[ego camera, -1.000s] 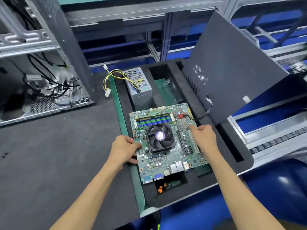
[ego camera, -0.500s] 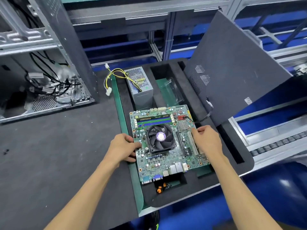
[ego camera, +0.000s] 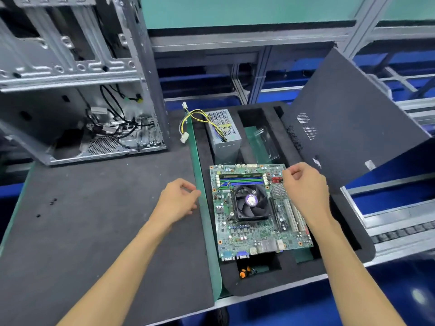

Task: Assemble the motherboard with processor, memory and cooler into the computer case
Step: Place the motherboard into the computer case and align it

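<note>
One motherboard is lying in the foam tray, right of one open case. My left hand is hovering loosely curled, holding nothing; my right hand is pinching something I cannot tell above the board's far right corner.

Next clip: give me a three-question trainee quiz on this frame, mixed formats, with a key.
1. True or false: the motherboard is already mounted inside the computer case.
2. Which part sits in the foam tray just beyond the motherboard's far edge? A) power supply B) keyboard C) monitor
3. Fill in: the left hand hovers beside the board's ____ edge.

Key:
1. False; it lies on the foam tray, and the case stands open to the left.
2. A, the power supply with its yellow and black cables.
3. Left; it holds nothing, while the right hand is over the board's far right corner, fingers curled.
</note>
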Action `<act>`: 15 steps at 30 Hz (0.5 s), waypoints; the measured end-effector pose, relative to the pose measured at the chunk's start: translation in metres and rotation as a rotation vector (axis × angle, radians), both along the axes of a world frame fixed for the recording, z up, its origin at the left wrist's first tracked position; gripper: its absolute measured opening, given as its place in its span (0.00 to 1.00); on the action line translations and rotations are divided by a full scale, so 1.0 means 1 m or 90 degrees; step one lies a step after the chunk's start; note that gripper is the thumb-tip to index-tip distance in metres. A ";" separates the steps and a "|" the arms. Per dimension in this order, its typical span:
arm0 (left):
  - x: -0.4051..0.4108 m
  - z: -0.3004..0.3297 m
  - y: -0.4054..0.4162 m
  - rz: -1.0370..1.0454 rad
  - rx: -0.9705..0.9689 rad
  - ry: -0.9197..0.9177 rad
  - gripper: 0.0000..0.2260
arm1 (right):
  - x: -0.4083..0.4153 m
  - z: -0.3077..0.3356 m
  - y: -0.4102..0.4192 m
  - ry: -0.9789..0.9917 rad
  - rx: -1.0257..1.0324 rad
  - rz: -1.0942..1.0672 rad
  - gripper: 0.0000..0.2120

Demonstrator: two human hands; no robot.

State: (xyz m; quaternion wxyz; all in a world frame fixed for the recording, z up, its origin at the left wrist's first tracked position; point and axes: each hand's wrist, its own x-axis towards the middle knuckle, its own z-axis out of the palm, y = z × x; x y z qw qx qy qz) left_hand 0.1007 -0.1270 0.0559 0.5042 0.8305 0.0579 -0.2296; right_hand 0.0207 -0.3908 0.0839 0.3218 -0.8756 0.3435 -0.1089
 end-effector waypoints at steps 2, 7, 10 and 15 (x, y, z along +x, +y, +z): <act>0.003 0.011 0.013 0.010 -0.016 -0.014 0.03 | 0.010 0.012 0.020 -0.029 0.012 0.026 0.06; 0.014 0.042 0.057 0.041 -0.059 -0.051 0.03 | 0.045 0.034 0.094 -0.084 0.010 0.106 0.07; 0.025 0.056 0.094 0.061 -0.081 -0.076 0.03 | 0.066 0.038 0.144 -0.105 0.024 0.152 0.06; 0.052 0.069 0.175 0.111 -0.096 -0.109 0.03 | 0.106 0.035 0.223 -0.127 0.082 0.191 0.02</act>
